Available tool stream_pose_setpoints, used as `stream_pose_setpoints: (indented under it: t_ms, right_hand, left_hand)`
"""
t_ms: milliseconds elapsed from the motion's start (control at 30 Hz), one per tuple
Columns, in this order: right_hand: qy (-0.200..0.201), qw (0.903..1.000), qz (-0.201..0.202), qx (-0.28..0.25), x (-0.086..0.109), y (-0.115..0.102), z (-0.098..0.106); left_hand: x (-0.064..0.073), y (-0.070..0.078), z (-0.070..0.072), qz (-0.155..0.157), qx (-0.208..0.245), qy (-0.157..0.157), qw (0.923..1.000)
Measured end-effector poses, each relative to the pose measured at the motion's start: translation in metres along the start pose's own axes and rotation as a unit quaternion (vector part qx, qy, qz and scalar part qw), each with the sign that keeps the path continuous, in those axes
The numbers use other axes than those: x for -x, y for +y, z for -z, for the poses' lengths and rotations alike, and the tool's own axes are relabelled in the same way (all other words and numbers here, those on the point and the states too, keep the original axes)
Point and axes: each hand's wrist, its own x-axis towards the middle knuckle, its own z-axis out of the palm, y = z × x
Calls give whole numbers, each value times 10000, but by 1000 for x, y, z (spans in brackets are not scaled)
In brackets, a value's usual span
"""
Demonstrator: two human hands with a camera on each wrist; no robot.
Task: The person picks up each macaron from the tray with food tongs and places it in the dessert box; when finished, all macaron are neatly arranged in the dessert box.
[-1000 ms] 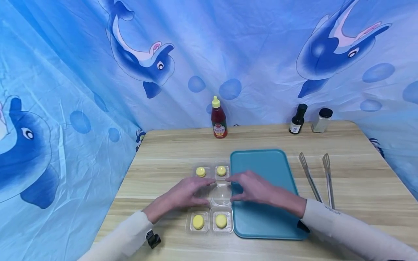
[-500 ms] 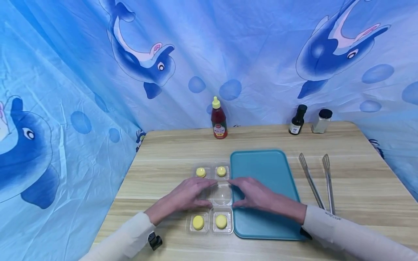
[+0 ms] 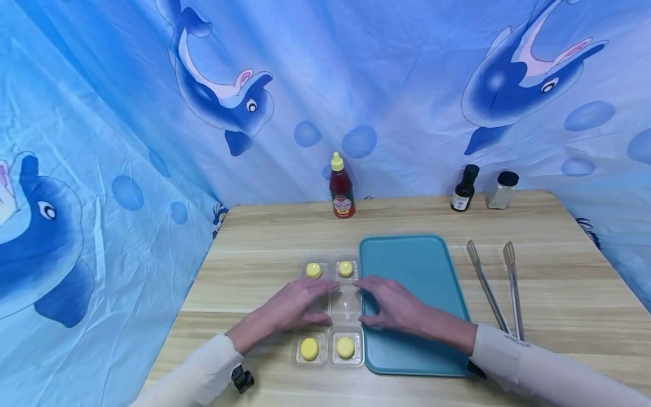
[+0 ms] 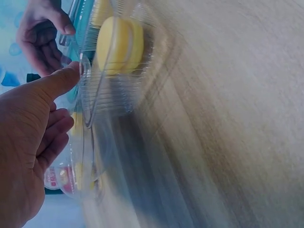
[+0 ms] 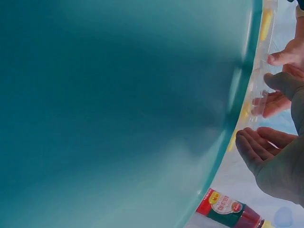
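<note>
In the head view a clear plastic lid [image 3: 346, 306] lies between my left hand [image 3: 292, 303] and right hand [image 3: 396, 303]. The thumb and fingers of each hand bracket its near and far corners from either side. Yellow macarons sit in clear plastic boxes: a far right one [image 3: 345, 268], a far left one [image 3: 313, 270], a near right one [image 3: 345, 347] and a near left one [image 3: 309, 349]. From the left wrist, my left thumb [image 4: 66, 78] shows at a clear rim, near a macaron [image 4: 118, 46] in a ridged box. The right palm hangs past the tray's edge.
A blue-green tray [image 3: 417, 345] lies right against the boxes, under my right forearm. Metal tongs [image 3: 485, 282] lie spread to its right. Along the back stand a red sauce bottle [image 3: 341, 189], a small dark bottle [image 3: 464, 189] and a black-capped jar [image 3: 502, 190]. A dolphin-print curtain [image 3: 407, 85] hangs behind.
The right hand's fingertips have come slightly nearer and both hands stay around the lid. Its round outline shows less clearly now. The boxes, tray and tongs keep their places.
</note>
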Motion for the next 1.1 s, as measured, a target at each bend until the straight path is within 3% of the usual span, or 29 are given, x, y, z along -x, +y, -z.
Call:
stream_pose_setpoints:
  t_ms: [167, 367, 467, 600, 700, 800, 933, 1100]
  right_hand:
    - [298, 9992, 92, -248, 0, -4, 6]
    - [485, 9904, -48, -1295, 0, -9, 15]
    - [399, 9750, -383, -2151, -1, -11, 19]
    - [466, 9381, -888, -3315, -3, -12, 22]
    - [612, 9149, -1210, -3802, -6, -15, 24]
    - [692, 9017, -1438, -4018, -9, -17, 26]
    - [827, 8979, -1412, -4087, -10, -18, 26]
    - [1017, 9146, -1023, -3779, -10, -17, 23]
  left_hand:
    - [0, 1, 3, 29, 271, 215, 9994]
    - [-2, 4, 5, -126, 289, 756, 9966]
    - [-4, 6, 7, -216, 147, 1095, 9936]
    - [-6, 9, 12, -441, -85, 1422, 9888]
    - [-7, 12, 15, -609, -283, 1576, 9852]
    - [-7, 15, 18, -709, -315, 1678, 9828]
    - [-8, 16, 18, -747, 321, 1732, 9815]
    - [-7, 18, 16, -516, 1466, 1731, 9726]
